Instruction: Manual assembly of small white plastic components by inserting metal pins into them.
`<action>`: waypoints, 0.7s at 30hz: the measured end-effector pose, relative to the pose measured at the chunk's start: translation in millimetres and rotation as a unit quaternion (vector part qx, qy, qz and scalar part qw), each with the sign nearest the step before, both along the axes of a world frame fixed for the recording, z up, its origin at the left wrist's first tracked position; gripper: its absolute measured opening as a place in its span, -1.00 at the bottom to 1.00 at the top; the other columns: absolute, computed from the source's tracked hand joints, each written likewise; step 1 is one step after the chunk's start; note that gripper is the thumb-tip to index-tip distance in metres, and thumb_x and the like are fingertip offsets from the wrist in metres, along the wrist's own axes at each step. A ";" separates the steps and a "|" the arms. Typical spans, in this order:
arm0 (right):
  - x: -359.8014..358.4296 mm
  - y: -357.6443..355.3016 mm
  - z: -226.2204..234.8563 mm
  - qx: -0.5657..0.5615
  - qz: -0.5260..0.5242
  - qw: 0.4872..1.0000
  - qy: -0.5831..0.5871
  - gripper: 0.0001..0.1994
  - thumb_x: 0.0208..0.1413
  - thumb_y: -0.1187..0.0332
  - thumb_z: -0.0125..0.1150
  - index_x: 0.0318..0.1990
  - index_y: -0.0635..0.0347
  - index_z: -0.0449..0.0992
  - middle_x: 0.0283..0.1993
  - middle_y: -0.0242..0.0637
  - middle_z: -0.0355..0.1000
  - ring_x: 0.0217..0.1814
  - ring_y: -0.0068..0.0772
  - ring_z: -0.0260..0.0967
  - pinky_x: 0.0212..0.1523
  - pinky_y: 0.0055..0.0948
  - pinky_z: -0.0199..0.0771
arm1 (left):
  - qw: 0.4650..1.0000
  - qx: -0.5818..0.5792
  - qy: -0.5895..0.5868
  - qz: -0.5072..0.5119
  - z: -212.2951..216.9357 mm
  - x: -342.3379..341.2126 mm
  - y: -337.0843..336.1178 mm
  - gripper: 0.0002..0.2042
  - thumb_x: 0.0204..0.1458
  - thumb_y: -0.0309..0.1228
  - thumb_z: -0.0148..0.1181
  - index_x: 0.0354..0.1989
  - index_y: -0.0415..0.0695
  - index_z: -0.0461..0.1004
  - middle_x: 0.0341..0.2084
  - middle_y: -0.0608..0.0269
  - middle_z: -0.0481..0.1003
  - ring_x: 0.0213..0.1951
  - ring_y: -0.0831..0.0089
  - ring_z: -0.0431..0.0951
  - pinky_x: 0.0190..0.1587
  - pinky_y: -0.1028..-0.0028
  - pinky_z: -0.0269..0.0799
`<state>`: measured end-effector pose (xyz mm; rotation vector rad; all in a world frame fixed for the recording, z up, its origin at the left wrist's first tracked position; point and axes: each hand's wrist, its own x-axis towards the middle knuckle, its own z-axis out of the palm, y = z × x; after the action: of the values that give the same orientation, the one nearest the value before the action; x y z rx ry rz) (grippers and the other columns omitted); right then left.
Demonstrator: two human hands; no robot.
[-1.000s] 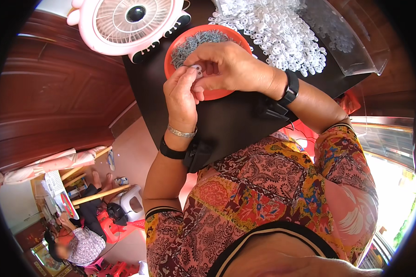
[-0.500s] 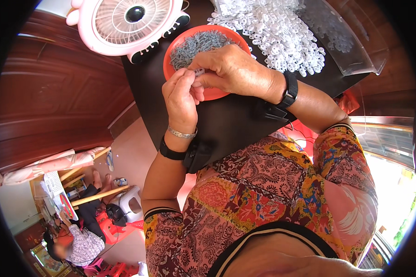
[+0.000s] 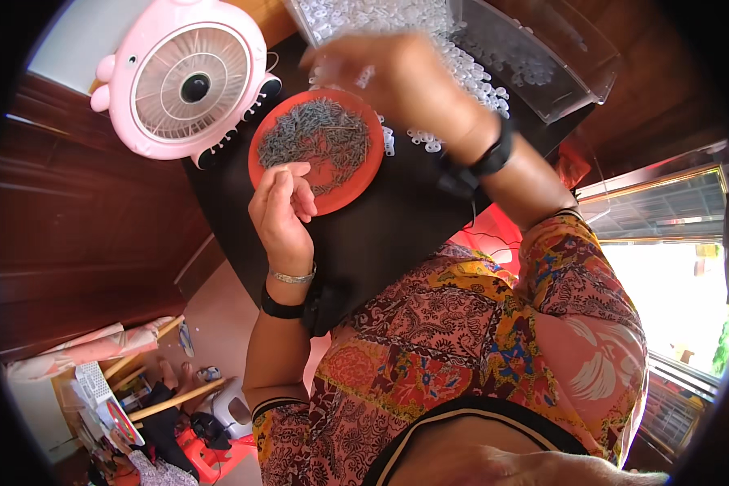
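My left hand (image 3: 282, 219) hovers at the near edge of an orange-red round dish (image 3: 356, 182), its fingers curled and thumb drawn in. Whatever its fingertips may pinch is too small to make out. Grey metal nails or screws (image 3: 308, 134) lie heaped in the dish. My right hand (image 3: 397, 81), smeared by motion, passes over the far right side of the dish toward many small white plastic pieces (image 3: 470, 77). A whitish piece (image 3: 365, 77) shows at its blurred fingers; whether they grip it cannot be told.
A pink and white fan (image 3: 194, 85) stands at the far left of the black table (image 3: 356, 251). Clear plastic bins (image 3: 535, 73) sit at the back right, with white pieces in and beside them. Beyond the table at lower left, a person (image 3: 158, 470) sits near red stools.
My hands have parted from around a small white piece above the dish. The right hand has swung up toward the white pieces; the left stays by the dish. The view has shifted.
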<state>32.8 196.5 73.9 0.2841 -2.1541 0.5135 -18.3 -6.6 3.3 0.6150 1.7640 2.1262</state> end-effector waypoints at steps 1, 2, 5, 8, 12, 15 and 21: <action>4.5 14.8 19.1 0.003 0.003 1.000 -0.002 -0.81 -0.04 0.36 0.32 -0.29 0.23 0.53 -0.40 -0.22 0.51 -0.47 -0.38 0.47 -0.48 -0.42 0.44 | 1.000 0.003 -0.002 0.003 -0.2 -1.5 -2.8 -0.74 0.15 -0.32 -0.07 -0.40 -0.23 0.48 -0.70 0.37 0.34 -0.68 0.67 0.26 -0.63 0.65 0.06; 13.4 32.6 41.9 -0.010 -0.111 0.994 0.019 -0.78 -0.06 0.37 0.30 -0.25 0.25 0.53 -0.35 -0.17 0.51 -0.38 -0.29 0.47 -0.37 -0.40 0.44 | 1.000 0.003 0.001 -0.014 -1.1 -4.2 -2.9 -0.75 0.14 -0.33 -0.07 -0.40 -0.23 0.48 -0.70 0.38 0.33 -0.68 0.66 0.25 -0.63 0.65 0.06; 42.4 89.8 76.8 0.046 -0.388 0.918 0.072 -0.66 -0.09 0.39 0.26 -0.11 0.29 0.51 -0.16 -0.04 0.49 -0.15 -0.07 0.47 -0.12 -0.31 0.45 | 0.999 0.007 0.005 -0.045 2.5 -4.4 2.0 -0.76 0.13 -0.35 -0.06 -0.40 -0.23 0.49 -0.70 0.38 0.33 -0.68 0.66 0.25 -0.63 0.65 0.05; 45.3 106.9 66.5 0.113 -0.394 0.908 0.085 -0.69 -0.06 0.39 0.24 -0.11 0.27 0.52 -0.07 -0.02 0.45 -0.01 -0.03 0.40 -0.03 -0.25 0.40 | 0.999 0.004 0.004 -0.050 3.0 -5.4 0.7 -0.77 0.12 -0.36 -0.06 -0.41 -0.23 0.49 -0.70 0.39 0.32 -0.68 0.66 0.25 -0.63 0.65 0.05; 26.9 125.1 -5.4 0.012 -0.113 0.990 -0.086 -0.85 0.05 0.36 0.23 -0.28 0.25 0.55 -0.39 -0.19 0.52 -0.41 -0.43 0.47 -0.42 -0.48 0.41 | 0.998 0.008 0.004 -0.063 -1.4 -8.5 -1.0 -0.79 0.12 -0.38 -0.05 -0.42 -0.22 0.49 -0.70 0.41 0.33 -0.68 0.67 0.26 -0.64 0.66 0.06; 19.0 92.2 -40.1 0.070 -0.073 0.961 -0.256 -0.82 0.01 0.33 0.21 -0.26 0.19 0.57 -0.30 -0.17 0.49 -0.23 -0.17 0.46 -0.21 -0.34 0.44 | 0.998 0.001 -0.007 -0.063 -5.8 -9.8 -0.6 -0.80 0.12 -0.39 -0.04 -0.42 -0.21 0.49 -0.69 0.42 0.34 -0.68 0.68 0.26 -0.65 0.67 0.07; -6.1 77.8 -81.3 0.177 -0.112 0.917 -0.340 -0.87 -0.03 0.34 0.14 -0.36 0.14 0.55 -0.33 -0.17 0.44 -0.19 -0.08 0.42 -0.15 -0.18 0.42 | 0.997 -0.033 -0.007 -0.074 -8.0 -8.5 3.9 -0.80 0.11 -0.38 -0.02 -0.42 -0.20 0.49 -0.68 0.43 0.34 -0.68 0.69 0.26 -0.65 0.67 0.08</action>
<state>26.7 274.3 -7.4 0.0450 -2.9177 0.0772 -26.8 -2.7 -4.8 0.6888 1.7160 1.9618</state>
